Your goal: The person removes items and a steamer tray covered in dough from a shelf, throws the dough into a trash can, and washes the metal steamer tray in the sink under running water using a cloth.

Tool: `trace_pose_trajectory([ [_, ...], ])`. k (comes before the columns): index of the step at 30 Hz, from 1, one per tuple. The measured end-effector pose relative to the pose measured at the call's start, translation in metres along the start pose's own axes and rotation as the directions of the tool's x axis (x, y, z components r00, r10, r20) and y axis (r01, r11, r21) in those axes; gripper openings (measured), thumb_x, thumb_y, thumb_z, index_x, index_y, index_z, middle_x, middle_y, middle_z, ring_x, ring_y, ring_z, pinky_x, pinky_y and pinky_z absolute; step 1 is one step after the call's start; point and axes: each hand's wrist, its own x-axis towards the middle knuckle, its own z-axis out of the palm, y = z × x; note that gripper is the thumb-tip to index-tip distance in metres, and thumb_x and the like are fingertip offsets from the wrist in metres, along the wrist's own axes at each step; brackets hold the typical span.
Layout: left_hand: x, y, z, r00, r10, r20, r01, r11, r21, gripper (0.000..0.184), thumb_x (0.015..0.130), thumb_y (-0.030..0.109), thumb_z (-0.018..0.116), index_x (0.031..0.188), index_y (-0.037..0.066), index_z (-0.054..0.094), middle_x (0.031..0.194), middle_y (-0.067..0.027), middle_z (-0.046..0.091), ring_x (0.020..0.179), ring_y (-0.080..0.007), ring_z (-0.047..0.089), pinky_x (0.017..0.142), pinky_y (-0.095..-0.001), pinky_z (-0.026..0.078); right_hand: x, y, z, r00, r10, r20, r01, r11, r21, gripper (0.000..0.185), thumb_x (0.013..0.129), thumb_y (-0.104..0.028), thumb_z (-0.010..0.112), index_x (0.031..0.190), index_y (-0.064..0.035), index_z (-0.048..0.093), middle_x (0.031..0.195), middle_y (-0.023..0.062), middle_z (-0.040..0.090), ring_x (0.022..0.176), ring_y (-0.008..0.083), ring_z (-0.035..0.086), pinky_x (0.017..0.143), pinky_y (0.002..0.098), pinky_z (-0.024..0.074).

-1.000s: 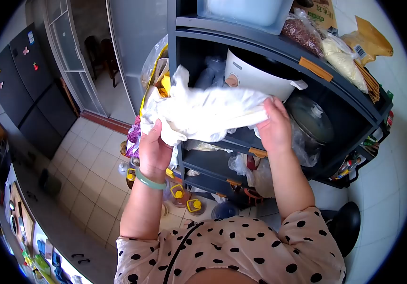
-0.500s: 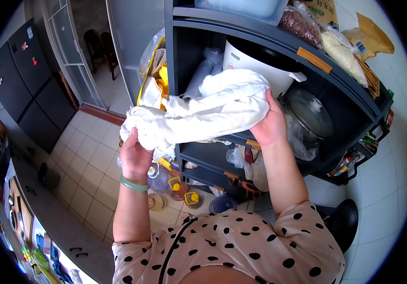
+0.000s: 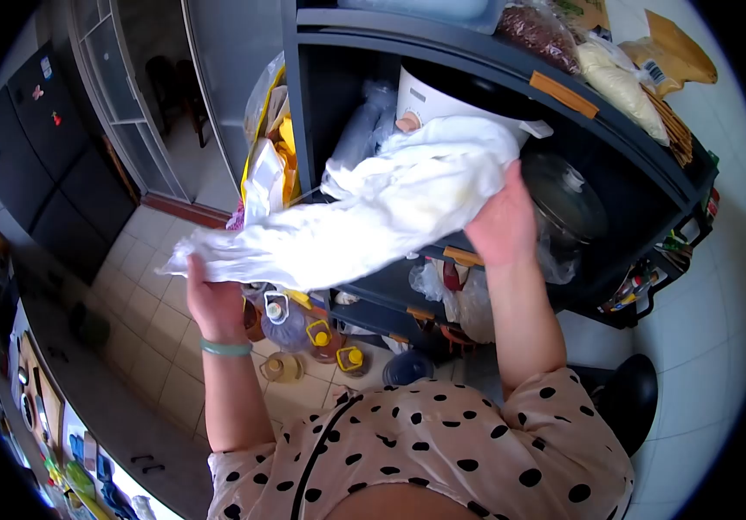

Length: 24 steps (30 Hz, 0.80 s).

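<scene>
A white cloth (image 3: pixel 373 212), bunched and creased, stretches between my two hands in front of the dark shelf unit. My left hand (image 3: pixel 213 299), with a pale green bangle at the wrist, grips its lower left end, thumb on top. At the upper right end, my right hand (image 3: pixel 504 217) is closed on the cloth, the fingers hidden beneath it. Behind the cloth stands a white pot-like appliance (image 3: pixel 459 100) on the shelf, partly covered from view. A glass-lidded pot (image 3: pixel 568 195) sits to the right of my right hand.
The dark shelf unit (image 3: pixel 373 35) holds bags of dry food (image 3: pixel 620 91) on top. Several plastic jugs (image 3: pixel 284 321) stand on the tiled floor (image 3: pixel 143 334) below. At left are a dark fridge (image 3: pixel 52 156) and a counter (image 3: pixel 113 442) with utensils. A yellow-edged bag (image 3: pixel 273 156) hangs beside the shelf.
My left hand has moved left and slightly down, drawing the cloth out longer. My right hand has shifted slightly right, still holding its end.
</scene>
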Motion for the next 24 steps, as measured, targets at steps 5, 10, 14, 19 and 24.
trace_pose_trajectory([
  [5,-0.045,-0.061,0.072,0.842,-0.265,0.47,0.09,0.928,0.362,0.067,0.082,0.044,0.053,0.131,0.005,0.029,0.129,-0.009,0.039,0.117,-0.0236,0.039,0.099,-0.0384,0.03,-0.017,0.063,-0.007,0.839,0.521,0.156,-0.481,0.844,-0.236,0.044,0.087,-0.014,0.051,0.126,-0.0028,0.037,0.116,0.0104,0.05,0.104,0.0204,0.05,0.091,0.0336,0.04],
  [10,-0.047,-0.074,0.061,0.928,-0.313,0.203,0.22,0.899,0.378,0.032,0.084,0.01,0.051,0.114,0.0,0.046,0.103,-0.0089,0.056,0.09,-0.0186,0.056,0.078,-0.0297,0.046,-0.032,0.073,0.005,0.833,0.524,0.176,-0.15,0.52,-0.841,0.053,0.084,-0.002,0.054,0.13,-0.0012,0.029,0.118,0.0099,0.046,0.104,0.0164,0.048,0.087,0.0285,0.041],
  [14,-0.045,-0.057,0.074,0.979,-0.181,0.093,0.146,0.943,0.3,0.034,0.083,0.003,0.047,0.117,0.001,0.042,0.105,-0.0107,0.055,0.092,-0.0204,0.057,0.08,-0.0349,0.047,-0.048,0.056,-0.017,0.978,0.142,0.154,0.094,0.362,-0.928,0.064,0.077,-0.006,0.063,0.131,-0.0038,0.028,0.125,0.0122,0.039,0.107,0.0225,0.048,0.088,0.034,0.0406],
  [19,-0.059,-0.062,0.085,0.799,-0.555,0.232,0.453,0.808,0.376,0.044,0.081,0.005,0.055,0.122,0.004,0.039,0.109,-0.0085,0.053,0.097,-0.0177,0.053,0.083,-0.0329,0.044,-0.072,0.091,-0.045,0.94,0.322,0.111,-0.07,0.501,-0.863,0.069,0.073,-0.007,0.068,0.13,-0.004,0.03,0.123,0.0093,0.044,0.11,0.0154,0.042,0.094,0.0311,0.0346],
  [24,-0.026,-0.058,0.092,0.93,0.258,0.262,-0.368,0.633,0.681,0.053,0.076,-0.009,0.054,0.123,0.003,0.033,0.108,-0.0092,0.047,0.092,-0.0147,0.049,0.078,-0.0258,0.043,-0.061,0.061,-0.026,0.889,0.332,-0.316,-0.445,0.79,-0.422,0.048,0.075,-0.004,0.062,0.118,-0.0004,0.044,0.11,0.0105,0.054,0.095,0.0183,0.055,0.084,0.0296,0.0439],
])
